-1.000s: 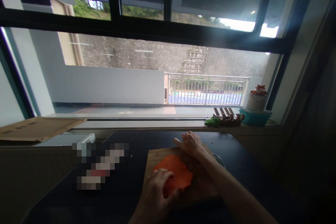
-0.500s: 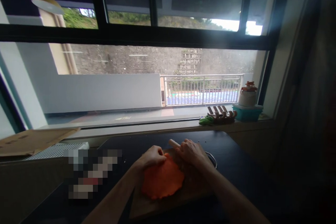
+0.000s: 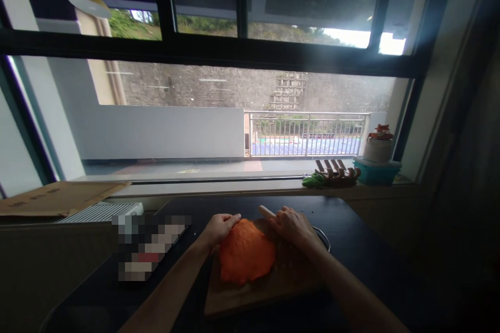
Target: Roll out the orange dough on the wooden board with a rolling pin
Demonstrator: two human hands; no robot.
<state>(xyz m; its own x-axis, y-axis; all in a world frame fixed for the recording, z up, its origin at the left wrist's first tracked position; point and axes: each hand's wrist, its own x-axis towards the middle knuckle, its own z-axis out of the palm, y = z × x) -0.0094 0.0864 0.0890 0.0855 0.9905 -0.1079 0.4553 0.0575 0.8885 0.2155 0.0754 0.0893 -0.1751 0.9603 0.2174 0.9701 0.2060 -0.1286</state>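
A flattened sheet of orange dough (image 3: 247,255), uneven at its edges, is on the wooden board (image 3: 226,304) in front of me. My left hand (image 3: 221,230) is pinched at the sheet's upper left edge, with thumb and fingers close together. Wrapped round a pale rolling pin (image 3: 266,212), my right hand (image 3: 291,226) rests at the upper right of the board. Only one end of the pin shows; the hand covers the rest. A curved metal handle (image 3: 323,237) sticks out beside the right wrist.
A dark table (image 3: 363,265) carries the board. On its left lies a blurred-out item (image 3: 152,250). Cardboard (image 3: 58,197) and a white radiator (image 3: 103,210) are further left. Along the sill stand a teal box (image 3: 377,171), a brown rack (image 3: 338,173) and a green object (image 3: 313,181).
The dough sheet has shifted up the board and its outline has changed, with my left hand at its edge. My right hand keeps hold of the rolling pin. The whole view has shifted slightly.
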